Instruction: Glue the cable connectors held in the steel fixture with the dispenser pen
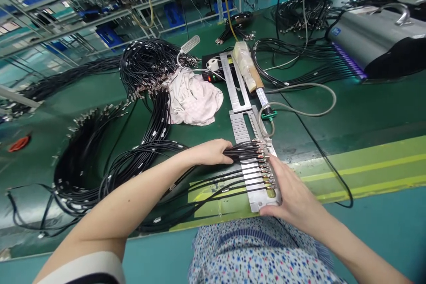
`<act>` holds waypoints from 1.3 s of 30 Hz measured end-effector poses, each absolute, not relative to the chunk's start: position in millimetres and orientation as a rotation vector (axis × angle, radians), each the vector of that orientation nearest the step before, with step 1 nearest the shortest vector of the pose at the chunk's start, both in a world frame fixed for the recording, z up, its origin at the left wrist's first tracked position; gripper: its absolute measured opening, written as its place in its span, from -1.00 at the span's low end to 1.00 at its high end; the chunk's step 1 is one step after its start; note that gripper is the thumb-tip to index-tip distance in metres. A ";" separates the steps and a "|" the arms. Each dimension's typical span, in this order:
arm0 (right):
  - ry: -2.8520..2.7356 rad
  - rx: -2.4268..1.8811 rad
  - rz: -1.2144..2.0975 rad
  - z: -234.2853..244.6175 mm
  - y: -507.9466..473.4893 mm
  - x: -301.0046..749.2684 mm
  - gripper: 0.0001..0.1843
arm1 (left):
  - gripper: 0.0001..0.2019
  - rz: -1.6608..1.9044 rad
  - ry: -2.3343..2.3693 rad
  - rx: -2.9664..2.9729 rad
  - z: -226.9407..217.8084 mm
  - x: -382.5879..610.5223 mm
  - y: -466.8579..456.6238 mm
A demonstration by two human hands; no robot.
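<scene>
My left hand (216,151) is closed round a bundle of thin black cables (244,151), whose metal connectors (261,147) point right over a slotted metal fixture (254,199). Below that bundle, several more cables lie side by side across the fixture, their connectors (268,179) in a row along its right side. My right hand (293,193) rests at the fixture's right edge with thumb and fingers spread apart. Its fingertips are beside the connectors and its thumb is by the near end of the plate. I see nothing held in it.
Black cable coils (146,66) spread over the left of the green bench. A pink cloth (196,100), a black control box (213,75) and a tape-wrapped tool (244,64) with a looping grey cord lie beyond the fixture. A silver machine (372,40) glowing purple stands back right.
</scene>
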State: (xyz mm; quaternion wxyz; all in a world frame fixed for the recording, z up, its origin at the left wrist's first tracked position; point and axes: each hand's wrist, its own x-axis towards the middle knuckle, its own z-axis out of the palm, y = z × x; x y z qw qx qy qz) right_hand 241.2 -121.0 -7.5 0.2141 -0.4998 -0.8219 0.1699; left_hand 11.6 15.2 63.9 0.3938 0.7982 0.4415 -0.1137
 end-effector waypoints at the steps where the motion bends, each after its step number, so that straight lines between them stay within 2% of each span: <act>1: -2.276 -1.389 0.474 -7.1 -121.0 240.9 0.27 | -0.81 -0.287 1.106 2.016 66.8 12.1 15.4; 6: -2.269 -1.364 0.478 -7.3 -119.8 242.4 0.27 | -0.80 -0.117 1.085 2.020 71.4 11.1 13.0; 12: -2.263 -1.368 0.483 -8.6 -118.7 242.3 0.24 | -0.83 -0.229 1.154 2.126 58.2 7.9 -2.5; 18: -2.248 -1.381 0.515 -10.9 -118.0 242.3 0.26 | -0.81 0.155 1.164 1.908 106.8 -9.9 -7.7; 22: -2.256 -1.351 0.498 -11.6 -118.1 242.2 0.23 | -0.77 -0.131 1.186 2.160 103.7 -12.4 -41.1; 25: -2.246 -1.358 0.478 -11.2 -117.8 241.0 0.17 | -0.42 -0.426 1.300 2.363 77.8 -1.0 -69.0; 26: -2.242 -1.364 0.472 -11.0 -117.7 240.5 0.15 | -0.41 -0.512 1.327 2.389 69.9 3.1 -74.4; 31: -2.263 -1.366 0.455 -10.1 -117.3 239.0 0.17 | -0.86 -0.662 1.275 2.374 56.4 12.1 -69.8; 39: -2.240 -1.363 0.480 -8.1 -117.1 240.0 0.25 | -0.96 -0.447 1.121 2.347 95.4 8.3 -58.3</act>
